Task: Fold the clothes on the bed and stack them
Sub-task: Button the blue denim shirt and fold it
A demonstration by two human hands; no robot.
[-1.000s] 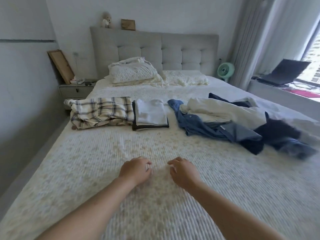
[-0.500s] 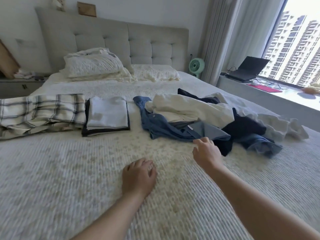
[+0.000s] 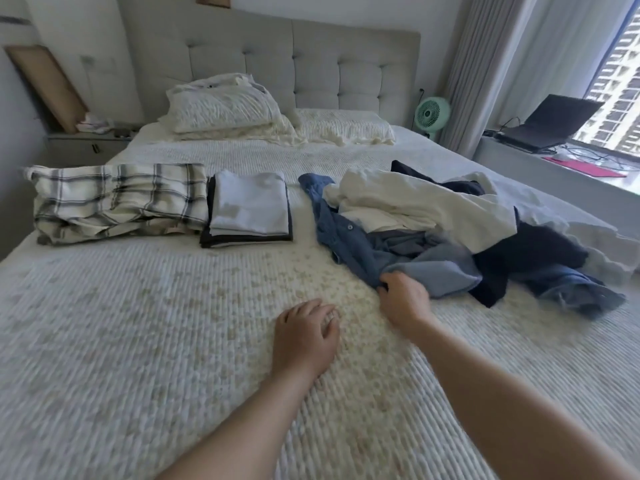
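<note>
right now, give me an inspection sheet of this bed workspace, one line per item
surface: white ribbed bedspread, near half bare of clothes
job's things: unfolded pile with blue shirt, white garment and dark garment tangled on the right; folded white stack on a dark folded piece; plaid garment roughly folded beside it
clutter: pillows at the headboard
grippers: right hand grips the blue shirt's near edge; left hand rests on the bedspread, fingers loosely curled, holding nothing
cables: wires by the laptop on the window ledge
surroundings: green fan, curtain, nightstand
</note>
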